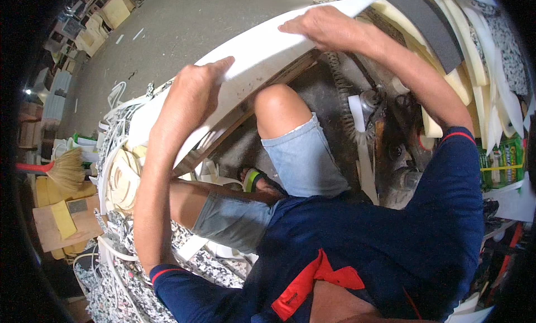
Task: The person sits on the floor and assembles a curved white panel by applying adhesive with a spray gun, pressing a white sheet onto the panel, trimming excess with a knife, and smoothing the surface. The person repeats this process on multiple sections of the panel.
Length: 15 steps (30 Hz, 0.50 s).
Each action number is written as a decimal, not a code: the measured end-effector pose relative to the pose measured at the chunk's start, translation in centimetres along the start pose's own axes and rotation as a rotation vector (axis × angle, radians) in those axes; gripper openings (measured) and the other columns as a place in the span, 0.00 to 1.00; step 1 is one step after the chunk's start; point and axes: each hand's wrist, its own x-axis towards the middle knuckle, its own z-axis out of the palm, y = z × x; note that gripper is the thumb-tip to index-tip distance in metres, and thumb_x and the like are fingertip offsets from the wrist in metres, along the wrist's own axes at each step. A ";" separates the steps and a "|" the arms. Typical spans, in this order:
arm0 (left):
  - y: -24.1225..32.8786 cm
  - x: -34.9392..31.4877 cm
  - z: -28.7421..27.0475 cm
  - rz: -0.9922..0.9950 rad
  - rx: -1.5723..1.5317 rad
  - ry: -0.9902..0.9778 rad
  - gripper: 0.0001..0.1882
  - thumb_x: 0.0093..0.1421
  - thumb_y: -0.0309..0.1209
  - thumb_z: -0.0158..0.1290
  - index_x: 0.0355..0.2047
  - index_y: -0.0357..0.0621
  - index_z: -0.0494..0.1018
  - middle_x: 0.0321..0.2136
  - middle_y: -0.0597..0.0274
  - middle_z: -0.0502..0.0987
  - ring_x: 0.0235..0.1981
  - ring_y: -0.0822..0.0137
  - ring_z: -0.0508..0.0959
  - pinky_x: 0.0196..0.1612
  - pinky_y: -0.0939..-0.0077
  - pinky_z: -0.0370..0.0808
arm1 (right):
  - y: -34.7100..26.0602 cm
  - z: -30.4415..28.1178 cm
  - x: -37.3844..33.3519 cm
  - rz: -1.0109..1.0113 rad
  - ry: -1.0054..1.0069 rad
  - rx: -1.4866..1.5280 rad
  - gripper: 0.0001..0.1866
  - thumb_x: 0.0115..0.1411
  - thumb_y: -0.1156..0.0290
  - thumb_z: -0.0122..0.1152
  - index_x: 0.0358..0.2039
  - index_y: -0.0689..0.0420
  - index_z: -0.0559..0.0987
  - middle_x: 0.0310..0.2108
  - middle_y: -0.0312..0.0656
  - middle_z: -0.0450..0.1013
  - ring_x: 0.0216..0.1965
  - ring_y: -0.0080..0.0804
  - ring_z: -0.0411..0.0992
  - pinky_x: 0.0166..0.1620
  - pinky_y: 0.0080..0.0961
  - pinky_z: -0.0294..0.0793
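A long white sheet (pixel 254 60), which looks like foam, lies across a wooden beam (pixel 240 122) in front of my knees. It tapers to a thin tip at the far right. My left hand (pixel 195 88) grips it left of the middle, with one finger stretched along its top face. Farther right, my right hand (pixel 324 30) is closed over the sheet near its narrow end, thumb side on the white surface. The fingertips of both hands are partly hidden.
Cream and grey foam strips (pixel 430 27) stand at the right. Speckled foam scraps (pixel 128 273) and white offcuts heap at the lower left, near a straw broom (pixel 64 169). A coiled hose (pixel 340 88) hangs beyond my right knee. Grey floor (pixel 184 21) stretches beyond the sheet.
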 end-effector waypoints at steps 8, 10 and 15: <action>1.4 -2.9 4.8 0.011 0.154 0.046 0.28 0.55 0.15 0.51 0.57 0.39 0.72 0.53 0.43 0.76 0.53 0.48 0.79 0.56 0.59 0.78 | -4.6 4.5 -4.3 0.043 0.286 -0.015 0.25 0.58 0.82 0.56 0.57 0.59 0.74 0.54 0.51 0.76 0.55 0.47 0.75 0.56 0.42 0.78; 1.5 -3.3 5.6 0.013 0.165 0.044 0.27 0.56 0.16 0.50 0.59 0.39 0.71 0.56 0.43 0.75 0.56 0.49 0.77 0.58 0.59 0.77 | -5.1 5.2 -4.8 0.070 0.254 0.019 0.24 0.60 0.81 0.55 0.58 0.59 0.75 0.57 0.52 0.74 0.60 0.48 0.72 0.62 0.42 0.73; 2.0 -4.3 7.9 0.077 0.281 0.125 0.23 0.58 0.19 0.51 0.55 0.30 0.71 0.53 0.38 0.77 0.55 0.45 0.78 0.58 0.55 0.77 | -6.3 7.1 -5.7 0.110 0.322 0.012 0.22 0.63 0.74 0.52 0.58 0.63 0.74 0.56 0.56 0.74 0.58 0.52 0.73 0.62 0.46 0.72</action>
